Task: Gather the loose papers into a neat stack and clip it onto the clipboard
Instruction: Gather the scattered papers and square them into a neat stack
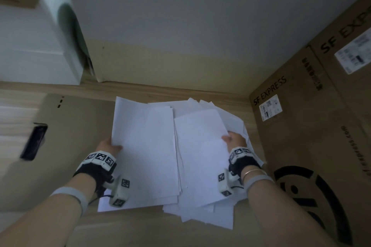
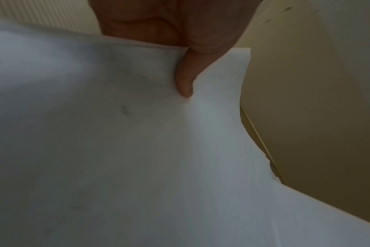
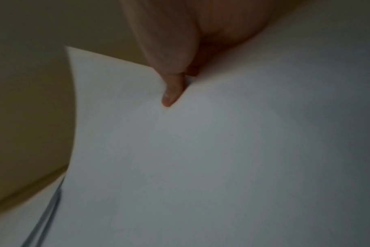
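Observation:
White sheets lie in two loose bundles on the wooden floor. My left hand (image 1: 109, 146) pinches the left bundle (image 1: 144, 150) at its left edge, thumb (image 2: 185, 78) on top, the other fingers hidden underneath. My right hand (image 1: 233, 139) pinches the right bundle (image 1: 200, 156) at its right edge, thumb (image 3: 171, 90) pressed onto the top sheet (image 3: 222, 158). More sheets (image 1: 210, 216) fan out unevenly below and behind. A brown board with a dark clip (image 1: 34, 140), probably the clipboard (image 1: 76, 146), lies flat to the left, partly under the paper.
Large SF Express cardboard boxes (image 1: 313, 126) stand close on the right. A wall with a wooden skirting (image 1: 160, 90) closes off the far side. A white cabinet (image 1: 36, 56) stands at the far left. Bare wooden floor (image 1: 130, 226) shows near me.

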Demonstrator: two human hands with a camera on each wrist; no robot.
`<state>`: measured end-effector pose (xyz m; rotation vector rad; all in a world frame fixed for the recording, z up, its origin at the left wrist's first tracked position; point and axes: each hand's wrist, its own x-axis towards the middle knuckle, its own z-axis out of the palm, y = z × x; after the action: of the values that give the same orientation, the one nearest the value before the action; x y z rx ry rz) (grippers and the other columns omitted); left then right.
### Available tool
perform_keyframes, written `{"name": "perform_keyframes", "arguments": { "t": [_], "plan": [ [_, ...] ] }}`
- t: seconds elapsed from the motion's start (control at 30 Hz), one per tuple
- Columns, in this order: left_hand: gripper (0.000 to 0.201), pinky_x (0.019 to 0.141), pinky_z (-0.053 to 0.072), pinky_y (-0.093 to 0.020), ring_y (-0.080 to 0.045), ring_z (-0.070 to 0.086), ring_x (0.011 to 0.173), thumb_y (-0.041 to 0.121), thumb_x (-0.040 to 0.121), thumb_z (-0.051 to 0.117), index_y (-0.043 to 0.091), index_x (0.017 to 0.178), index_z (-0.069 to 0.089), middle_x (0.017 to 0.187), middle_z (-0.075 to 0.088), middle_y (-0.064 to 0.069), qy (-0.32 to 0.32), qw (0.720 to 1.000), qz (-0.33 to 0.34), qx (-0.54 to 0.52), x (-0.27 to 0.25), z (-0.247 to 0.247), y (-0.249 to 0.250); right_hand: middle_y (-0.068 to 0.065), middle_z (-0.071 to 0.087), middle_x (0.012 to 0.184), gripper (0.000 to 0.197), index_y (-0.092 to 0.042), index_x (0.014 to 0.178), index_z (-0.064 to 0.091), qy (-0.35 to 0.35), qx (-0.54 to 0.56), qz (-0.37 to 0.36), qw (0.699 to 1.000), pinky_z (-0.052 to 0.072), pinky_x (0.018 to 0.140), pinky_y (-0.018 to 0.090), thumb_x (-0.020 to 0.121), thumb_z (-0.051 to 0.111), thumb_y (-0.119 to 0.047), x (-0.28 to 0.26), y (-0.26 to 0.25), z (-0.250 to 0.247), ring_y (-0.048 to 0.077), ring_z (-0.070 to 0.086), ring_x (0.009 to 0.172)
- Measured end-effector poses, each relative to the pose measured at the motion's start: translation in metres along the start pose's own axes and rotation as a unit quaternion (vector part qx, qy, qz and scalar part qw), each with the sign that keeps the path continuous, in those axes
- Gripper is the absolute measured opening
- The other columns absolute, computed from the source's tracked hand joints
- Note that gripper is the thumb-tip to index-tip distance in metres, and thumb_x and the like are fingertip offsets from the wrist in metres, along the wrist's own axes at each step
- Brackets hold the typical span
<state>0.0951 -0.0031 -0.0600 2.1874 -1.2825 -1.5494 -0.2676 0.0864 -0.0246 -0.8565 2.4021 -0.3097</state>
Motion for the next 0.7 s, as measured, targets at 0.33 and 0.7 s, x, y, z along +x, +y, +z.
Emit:
{"name": "perform_keyframes", "arguments": {
  "t": [0.33,0.7],
  "plan": [
    [0.046,0.099,0.042,-0.039,-0.041,0.054,0.118,-0.004,0.088,0.051,-0.003,0.134,0.046,0.131,0.055,-0.027,0.002,1.0,-0.004,-0.01,-0.001,-0.002,0.0,0.016,0.063,0.113,0.03,0.005,0.12,0.057,0.016,0.143,-0.055,0.988,0.038,0.085,0.026,0.094,0.048,-0.008,-0.01,-0.045,-0.019,0.026,0.058,0.106],
    [0.057,0.106,0.035,-0.039,-0.038,0.047,0.129,0.022,0.09,0.058,0.0,0.139,0.039,0.141,0.047,-0.022,-0.029,0.996,0.008,-0.083,-0.006,0.0,-0.001,0.013,0.058,0.129,0.032,-0.007,0.126,0.052,-0.088,0.118,-0.074,0.986,0.039,0.093,0.023,0.096,0.04,-0.005,-0.059,-0.102,0.104,0.027,0.055,0.116]
  ]
}}
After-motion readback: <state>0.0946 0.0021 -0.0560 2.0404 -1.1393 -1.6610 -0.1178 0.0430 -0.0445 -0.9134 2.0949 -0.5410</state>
